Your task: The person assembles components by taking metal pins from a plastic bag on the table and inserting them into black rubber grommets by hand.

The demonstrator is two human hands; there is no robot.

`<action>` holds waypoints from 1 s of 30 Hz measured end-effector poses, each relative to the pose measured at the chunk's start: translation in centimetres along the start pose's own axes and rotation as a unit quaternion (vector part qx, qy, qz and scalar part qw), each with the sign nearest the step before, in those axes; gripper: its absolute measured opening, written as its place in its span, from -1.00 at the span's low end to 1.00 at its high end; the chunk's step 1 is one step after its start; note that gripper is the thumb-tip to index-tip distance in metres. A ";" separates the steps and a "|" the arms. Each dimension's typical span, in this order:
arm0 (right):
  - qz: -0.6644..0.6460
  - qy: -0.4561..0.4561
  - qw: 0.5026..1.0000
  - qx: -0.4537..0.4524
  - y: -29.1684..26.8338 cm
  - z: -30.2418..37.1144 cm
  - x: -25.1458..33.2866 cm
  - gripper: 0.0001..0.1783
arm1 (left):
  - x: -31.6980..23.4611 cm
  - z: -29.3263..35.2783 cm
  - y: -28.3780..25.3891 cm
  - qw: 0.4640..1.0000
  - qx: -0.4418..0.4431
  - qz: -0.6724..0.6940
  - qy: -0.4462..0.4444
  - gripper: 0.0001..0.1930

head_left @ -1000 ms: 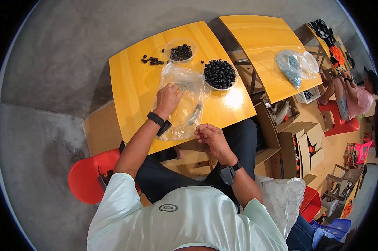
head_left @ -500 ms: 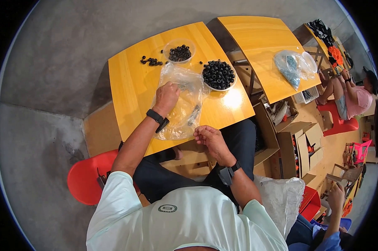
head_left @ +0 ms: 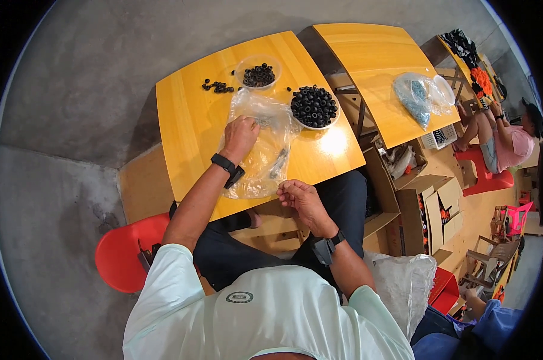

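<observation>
A clear plastic bag (head_left: 260, 177) lies spread on the yellow table in front of me, with small greyish bits in it. My left hand (head_left: 241, 139) rests on the bag's middle, fingers pinched beside some of those bits; what they hold is hidden. Near the table's front edge, by the bag's lower right corner, my right hand (head_left: 301, 201) is closed in a pinch on something too small to name. Right of the bag stands a white bowl heaped with black ring-shaped beads (head_left: 314, 107). Beyond the bag is a clear bowl (head_left: 272, 62) partly filled with similar black pieces.
Loose black beads (head_left: 218, 87) lie left of the clear bowl. On a second yellow table (head_left: 373, 54) sits a bag of bluish bits (head_left: 416, 102). Open cardboard boxes (head_left: 424, 210) stand on the floor to the right, and a red stool (head_left: 122, 252) at left. Two other people sit at right.
My hands and the bag stay almost where they were. At the lower right, the other person's raised arm has come down and their blue sleeve shows more.
</observation>
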State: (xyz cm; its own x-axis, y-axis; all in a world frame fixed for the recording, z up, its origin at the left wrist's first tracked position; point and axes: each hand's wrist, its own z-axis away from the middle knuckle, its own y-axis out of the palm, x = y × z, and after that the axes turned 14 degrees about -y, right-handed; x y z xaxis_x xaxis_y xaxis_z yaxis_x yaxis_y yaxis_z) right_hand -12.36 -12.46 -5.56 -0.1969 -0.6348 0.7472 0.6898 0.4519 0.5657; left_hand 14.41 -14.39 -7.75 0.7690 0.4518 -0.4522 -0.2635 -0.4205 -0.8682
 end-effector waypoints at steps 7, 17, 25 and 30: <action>-0.002 -0.001 1.000 -0.010 -0.5 -0.2 -0.2 -0.78 | 0.0 -0.2 0.1 1.000 0.014 -0.002 0.003 -0.83; 0.002 0.001 1.000 -0.031 -0.2 0.1 -0.1 -0.83 | -0.5 -0.8 0.7 0.999 -0.003 0.032 0.014 -0.84; -0.007 -0.001 1.000 -0.018 -0.1 -0.4 -0.6 -0.83 | 0.1 -0.7 0.9 0.998 -0.051 0.024 0.040 -0.90; -0.009 -0.004 1.000 -0.017 -0.2 -0.1 -0.4 -0.83 | 0.4 -0.9 1.1 0.999 -0.039 0.014 0.003 -0.90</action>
State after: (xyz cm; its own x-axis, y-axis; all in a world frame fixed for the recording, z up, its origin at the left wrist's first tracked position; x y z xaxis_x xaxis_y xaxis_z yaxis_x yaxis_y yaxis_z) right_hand -12.31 -12.39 -6.00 -0.2146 -0.6373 0.7401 0.7100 0.4185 0.5663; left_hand 14.95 -15.41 -8.71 0.7651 0.4347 -0.4750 -0.2394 -0.4927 -0.8366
